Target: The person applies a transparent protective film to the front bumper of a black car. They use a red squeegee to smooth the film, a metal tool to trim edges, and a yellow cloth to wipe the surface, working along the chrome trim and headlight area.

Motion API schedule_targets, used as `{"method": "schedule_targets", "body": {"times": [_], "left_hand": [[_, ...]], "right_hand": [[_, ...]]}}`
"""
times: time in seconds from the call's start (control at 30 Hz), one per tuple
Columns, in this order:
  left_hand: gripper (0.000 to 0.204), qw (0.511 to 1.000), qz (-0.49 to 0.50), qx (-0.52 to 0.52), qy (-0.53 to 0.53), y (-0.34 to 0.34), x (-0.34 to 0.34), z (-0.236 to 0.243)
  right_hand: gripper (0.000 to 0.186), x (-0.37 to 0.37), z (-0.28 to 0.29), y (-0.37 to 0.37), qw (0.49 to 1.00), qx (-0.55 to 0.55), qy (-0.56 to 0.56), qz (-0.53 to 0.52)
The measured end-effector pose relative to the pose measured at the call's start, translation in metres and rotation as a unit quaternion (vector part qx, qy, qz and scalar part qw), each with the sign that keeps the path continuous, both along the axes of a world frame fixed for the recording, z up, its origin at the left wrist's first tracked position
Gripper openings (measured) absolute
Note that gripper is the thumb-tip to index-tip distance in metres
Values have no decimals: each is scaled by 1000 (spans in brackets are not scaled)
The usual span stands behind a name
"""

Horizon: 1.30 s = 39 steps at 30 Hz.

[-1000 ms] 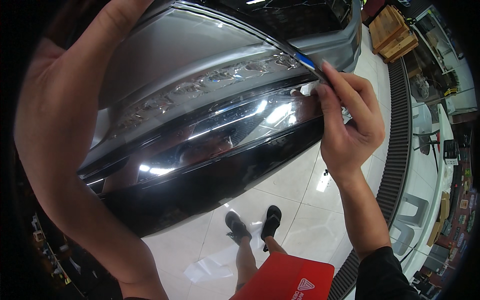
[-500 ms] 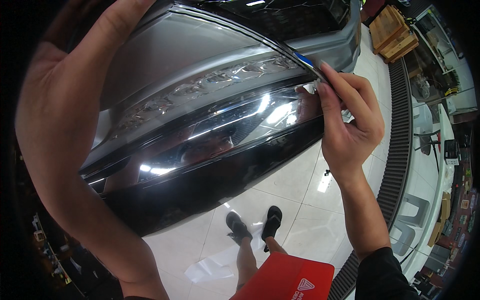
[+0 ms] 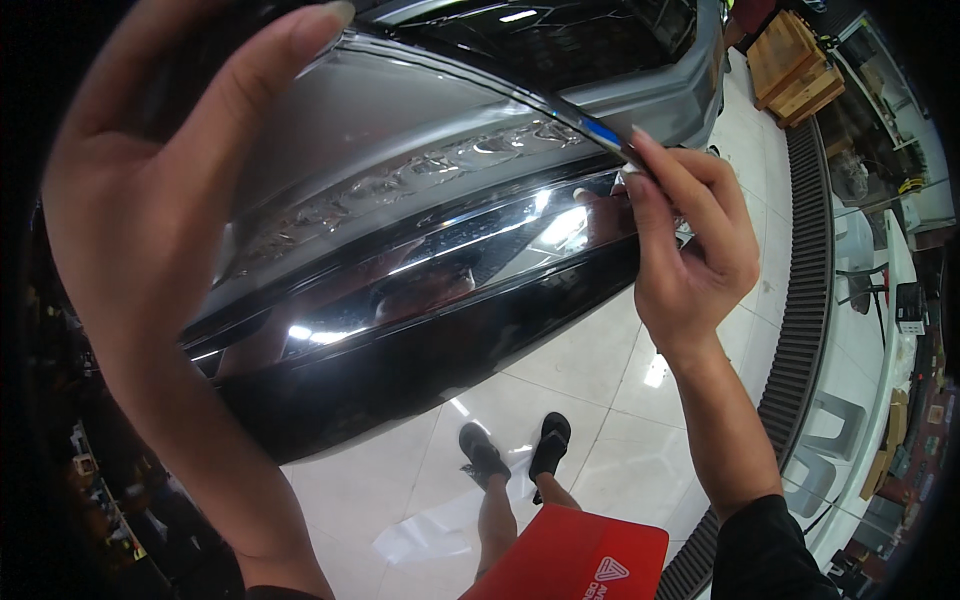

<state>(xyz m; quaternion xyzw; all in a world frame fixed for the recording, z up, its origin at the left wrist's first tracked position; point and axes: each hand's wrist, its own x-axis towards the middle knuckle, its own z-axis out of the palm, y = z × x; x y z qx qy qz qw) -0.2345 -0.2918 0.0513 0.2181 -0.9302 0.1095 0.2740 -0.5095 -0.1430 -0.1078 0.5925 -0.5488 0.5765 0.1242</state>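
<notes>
My right hand (image 3: pixel 697 240) is closed, pinching the corner of a dark glossy film (image 3: pixel 600 130) between thumb and fingers. From there the film's edge runs taut up and left across the front of a car, above a clear ridged headlight (image 3: pixel 410 180). At the upper left, my left hand (image 3: pixel 170 170) has its thumb at the other end of this edge; its fingertips are out of sight. Below the headlight lies a shiny black panel (image 3: pixel 430 290) with bright reflections. The grey body panel (image 3: pixel 400 95) shows between the film edge and the headlight.
My feet in black sandals (image 3: pixel 550 445) stand on a white tiled floor (image 3: pixel 610 470), beside a piece of white sheet (image 3: pixel 430 535). A red flat object (image 3: pixel 570 555) hangs at my front. To the right are a dark grate (image 3: pixel 797 300), wooden boxes (image 3: pixel 797 70) and a white bench (image 3: pixel 895 330).
My left hand has shifted down and right, so its thumb tip now shows. The right hand has moved slightly left and still pinches the film. The view has shifted a little.
</notes>
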Motion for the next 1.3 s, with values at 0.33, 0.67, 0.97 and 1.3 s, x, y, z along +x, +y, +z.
{"method": "schedule_targets", "body": {"times": [0.33, 0.67, 0.97, 1.3], "left_hand": [[34, 973, -77, 93, 199, 11, -31, -2], [33, 949, 19, 163, 269, 23, -43, 11], [32, 952, 27, 163, 258, 20, -36, 2], [31, 970, 24, 153, 190, 17, -30, 8]], "right_hand": [[44, 0, 63, 2, 991, 40, -119, 52], [42, -57, 164, -159, 947, 136, 272, 103], [11, 6, 130, -42, 986, 93, -134, -46], [16, 91, 73, -22, 948, 94, -302, -37]]}}
